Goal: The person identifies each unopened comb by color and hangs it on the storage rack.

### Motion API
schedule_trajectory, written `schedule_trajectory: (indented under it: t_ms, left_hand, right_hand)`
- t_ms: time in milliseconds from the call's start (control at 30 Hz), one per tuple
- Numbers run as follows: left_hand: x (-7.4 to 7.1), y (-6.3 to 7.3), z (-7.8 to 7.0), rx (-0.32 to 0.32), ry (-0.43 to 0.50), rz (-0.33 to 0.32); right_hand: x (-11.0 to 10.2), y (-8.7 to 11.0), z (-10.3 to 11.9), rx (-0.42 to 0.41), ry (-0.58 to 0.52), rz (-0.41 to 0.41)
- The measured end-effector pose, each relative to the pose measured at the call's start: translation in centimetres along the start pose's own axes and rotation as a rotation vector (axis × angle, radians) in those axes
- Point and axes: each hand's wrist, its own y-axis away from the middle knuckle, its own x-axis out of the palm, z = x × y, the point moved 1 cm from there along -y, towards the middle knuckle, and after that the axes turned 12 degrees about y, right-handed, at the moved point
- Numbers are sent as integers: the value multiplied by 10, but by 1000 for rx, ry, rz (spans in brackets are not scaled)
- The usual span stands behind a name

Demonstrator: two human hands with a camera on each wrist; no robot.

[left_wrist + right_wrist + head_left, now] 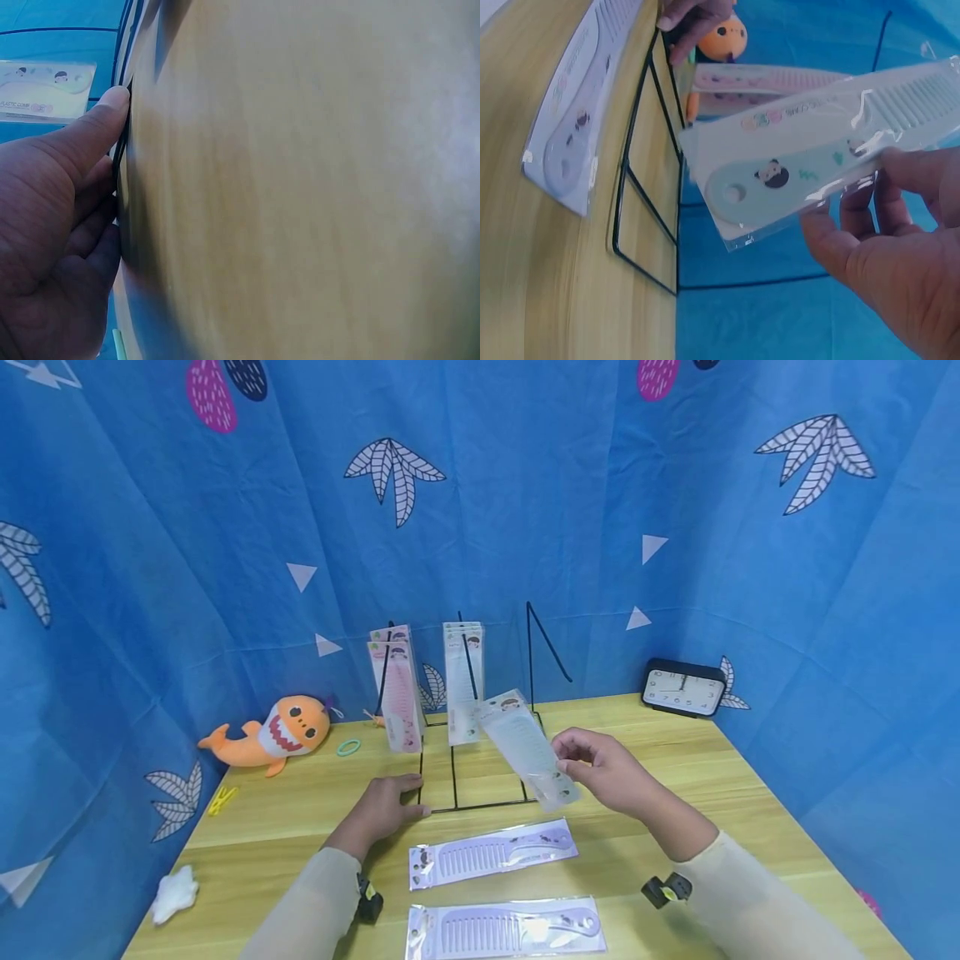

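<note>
My right hand [607,772] pinches the edge of a bagged pale green comb [525,747], which is tilted over the black wire rack [487,807]. The comb's handle end with a printed face shows in the right wrist view. My left hand [382,810] rests at the rack's front left corner, thumb and fingertips touching the wire. Bagged pink combs [401,693] hang on the rack's left hook and bagged pale combs [463,685] on its middle hook. Two bagged purple combs, one nearer the rack [495,853] and one nearer me [513,928], lie on the table.
An orange shark toy [288,735], a green ring [348,747], a yellow clip [222,800] and a white star-shaped thing [175,894] lie on the left. A black clock [684,687] stands at the back right. Blue curtain [495,527] surrounds the table.
</note>
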Motion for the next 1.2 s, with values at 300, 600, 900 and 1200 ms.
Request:
schedule_trajectory:
  t_ms: [300, 600, 900, 1200]
  left_hand:
    - [0, -1, 2, 8, 12, -8]
    - [-1, 0, 0, -3, 3, -1]
    - [0, 0, 0, -4, 17, -1]
    - [0, 1, -1, -2, 2, -2]
  right_hand:
    - [13, -11, 4, 58, 27, -10]
    - [19, -17, 1, 105, 22, -13]
    - [31, -31, 2, 120, -5, -45]
    - [47, -67, 4, 180, -190, -50]
